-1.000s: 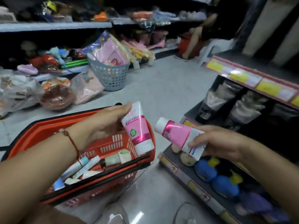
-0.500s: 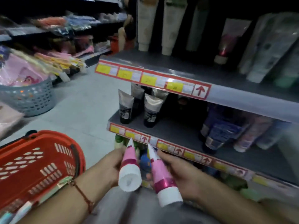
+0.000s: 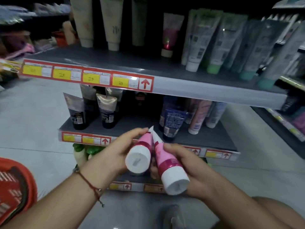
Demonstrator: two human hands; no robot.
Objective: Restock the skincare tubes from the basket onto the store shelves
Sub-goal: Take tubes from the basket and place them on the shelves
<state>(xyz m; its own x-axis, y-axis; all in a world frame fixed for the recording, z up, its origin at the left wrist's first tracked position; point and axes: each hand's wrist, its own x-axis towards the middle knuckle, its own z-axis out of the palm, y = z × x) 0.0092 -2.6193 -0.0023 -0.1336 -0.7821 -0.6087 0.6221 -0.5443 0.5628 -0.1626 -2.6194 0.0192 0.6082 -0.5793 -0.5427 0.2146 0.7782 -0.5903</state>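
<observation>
Shelves grey, tubes upright; floor pale tile.

- The left hand sits at lower centre of the frame, fingers curled round a pink tube, its forearm entering from the lower left with a red cord on the wrist.
- The right hand, just right of it, grips a second pink tube; its forearm enters from the lower right.
</observation>
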